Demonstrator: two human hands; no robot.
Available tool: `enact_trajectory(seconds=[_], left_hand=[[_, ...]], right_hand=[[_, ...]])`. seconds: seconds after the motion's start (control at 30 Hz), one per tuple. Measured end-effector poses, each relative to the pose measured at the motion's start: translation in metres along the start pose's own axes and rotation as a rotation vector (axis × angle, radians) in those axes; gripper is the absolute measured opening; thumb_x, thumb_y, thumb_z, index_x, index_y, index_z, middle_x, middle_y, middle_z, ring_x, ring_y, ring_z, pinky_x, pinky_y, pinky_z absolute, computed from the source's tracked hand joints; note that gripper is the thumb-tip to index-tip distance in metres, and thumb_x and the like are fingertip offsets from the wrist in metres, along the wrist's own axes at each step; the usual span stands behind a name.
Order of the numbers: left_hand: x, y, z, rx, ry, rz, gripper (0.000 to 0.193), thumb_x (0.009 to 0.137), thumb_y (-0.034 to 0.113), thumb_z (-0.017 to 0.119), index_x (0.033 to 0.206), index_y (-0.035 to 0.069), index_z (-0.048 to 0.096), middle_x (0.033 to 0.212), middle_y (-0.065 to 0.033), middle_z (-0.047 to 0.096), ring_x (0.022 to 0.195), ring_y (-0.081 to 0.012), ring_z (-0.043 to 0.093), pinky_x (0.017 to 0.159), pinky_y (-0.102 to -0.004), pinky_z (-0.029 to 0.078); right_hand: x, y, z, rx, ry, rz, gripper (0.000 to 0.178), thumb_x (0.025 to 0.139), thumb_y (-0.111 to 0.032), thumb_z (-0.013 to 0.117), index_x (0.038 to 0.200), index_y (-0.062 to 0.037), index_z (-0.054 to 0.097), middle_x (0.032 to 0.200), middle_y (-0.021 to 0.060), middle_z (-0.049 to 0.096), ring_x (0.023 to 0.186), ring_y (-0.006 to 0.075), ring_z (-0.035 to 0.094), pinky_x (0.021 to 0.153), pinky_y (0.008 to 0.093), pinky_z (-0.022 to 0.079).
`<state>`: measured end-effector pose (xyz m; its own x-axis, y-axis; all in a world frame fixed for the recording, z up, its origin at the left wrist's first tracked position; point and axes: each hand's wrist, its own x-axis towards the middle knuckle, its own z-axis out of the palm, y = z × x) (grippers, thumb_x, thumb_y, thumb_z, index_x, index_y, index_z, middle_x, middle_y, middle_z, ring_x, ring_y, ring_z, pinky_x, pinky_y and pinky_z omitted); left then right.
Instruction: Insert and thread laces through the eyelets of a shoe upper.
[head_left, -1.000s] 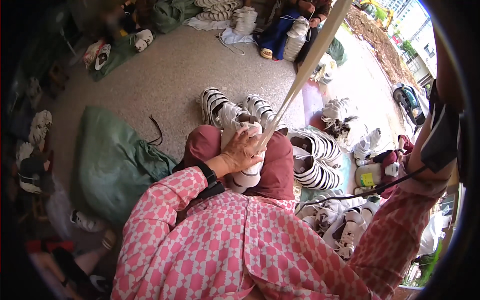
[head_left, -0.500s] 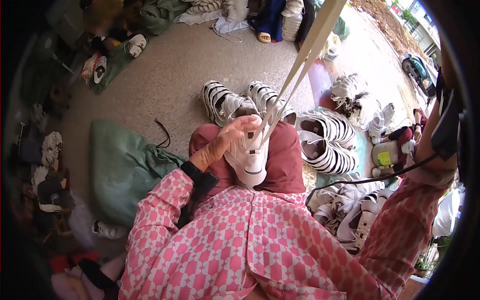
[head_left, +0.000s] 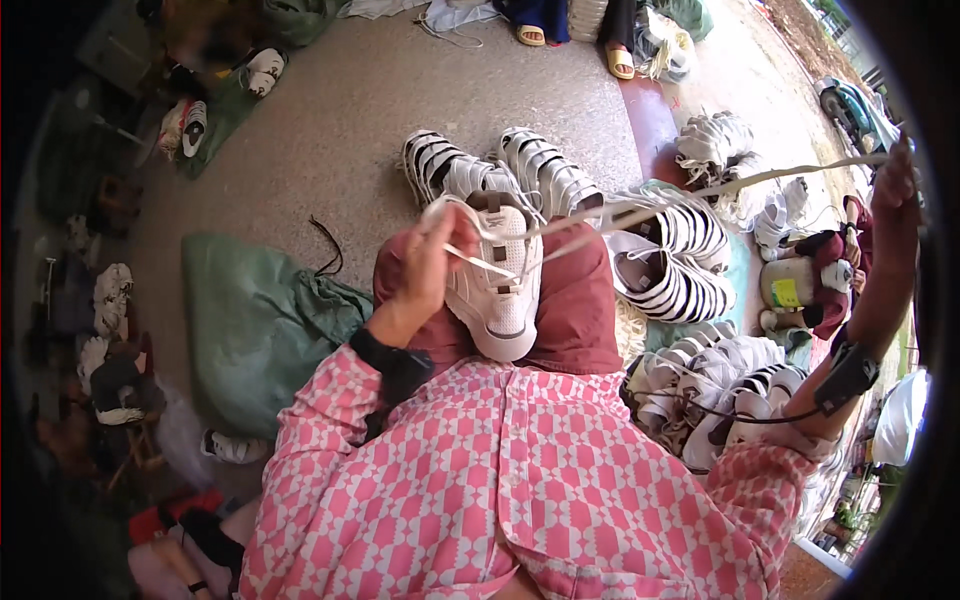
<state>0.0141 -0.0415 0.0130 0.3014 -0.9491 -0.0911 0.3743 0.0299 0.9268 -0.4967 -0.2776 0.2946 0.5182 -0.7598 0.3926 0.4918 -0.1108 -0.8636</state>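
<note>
A white and beige sneaker [head_left: 497,318] rests between my knees, its toe toward me. Far out at the right, my right hand [head_left: 896,188] is closed on a pale shoelace [head_left: 735,184]. Two strands of the lace stretch from that hand across to the front of the sneaker. My left hand [head_left: 432,262] is beside the sneaker's upper left, fingers pinched on a short piece of lace that runs into the eyelets. Its fingertips are slightly blurred.
Striped white and black shoes [head_left: 545,168] stand beyond my knees. More striped shoes [head_left: 672,262] and a pile of sneakers [head_left: 712,385] lie at my right. A green sack [head_left: 245,335] sits at my left. Other people are nearby; one wears yellow sandals [head_left: 620,62].
My right hand has come down into view at the right, swinging the lace from steeply upward to sideways. My left hand has moved from atop the sneaker to its left side and holds lace.
</note>
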Motion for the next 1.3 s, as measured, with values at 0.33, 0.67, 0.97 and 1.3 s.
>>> enact_trajectory(seconds=[0.33, 0.67, 0.97, 1.3], left_hand=[[-0.08, 0.047, -0.178, 0.005, 0.543, -0.257, 0.034, 0.096, 0.037, 0.059, 0.108, 0.005, 0.062, 0.078, -0.0018, 0.058, 0.068, -0.0134, 0.055, 0.058, -0.0301, 0.045], [-0.058, 0.054, -0.045, 1.256, -0.057, 0.431, 0.019, 0.081, 0.013, 0.072, 0.097, 0.004, 0.066, 0.096, -0.0104, 0.066, 0.096, -0.0293, 0.061, 0.085, -0.0387, 0.046], [-0.021, 0.02, -0.023, 1.694, -0.152, 0.387, 0.037, 0.093, 0.034, 0.059, 0.073, 0.004, 0.067, 0.077, -0.0119, 0.065, 0.079, -0.032, 0.058, 0.075, -0.044, 0.04], [-0.015, 0.014, -0.024, 1.164, -0.339, 0.047, 0.041, 0.093, 0.036, 0.061, 0.071, 0.002, 0.064, 0.06, -0.0152, 0.06, 0.053, -0.0341, 0.055, 0.065, -0.0426, 0.044]], right_hand=[[-0.124, 0.229, -0.061, -0.087, 0.826, 0.223, 0.036, 0.096, -0.012, 0.059, 0.127, 0.0022, 0.047, 0.089, 0.0055, 0.059, 0.075, 0.0124, 0.057, 0.073, 0.0275, 0.053], [-0.087, 0.318, 0.188, -0.489, 0.182, 0.567, 0.037, 0.097, -0.005, 0.051, 0.134, -0.0066, 0.048, 0.071, 0.0039, 0.062, 0.053, 0.007, 0.055, 0.046, 0.0227, 0.045], [-0.096, 0.341, 0.206, -0.556, -0.071, 0.675, 0.024, 0.099, -0.018, 0.055, 0.107, 0.003, 0.063, 0.081, 0.0044, 0.063, 0.056, 0.0086, 0.055, 0.051, 0.0232, 0.044], [-0.095, 0.358, 0.202, -0.218, -0.223, 1.133, 0.038, 0.097, -0.038, 0.058, 0.087, -0.0023, 0.068, 0.067, 0.0008, 0.061, 0.042, 0.0084, 0.051, 0.035, 0.022, 0.033]])
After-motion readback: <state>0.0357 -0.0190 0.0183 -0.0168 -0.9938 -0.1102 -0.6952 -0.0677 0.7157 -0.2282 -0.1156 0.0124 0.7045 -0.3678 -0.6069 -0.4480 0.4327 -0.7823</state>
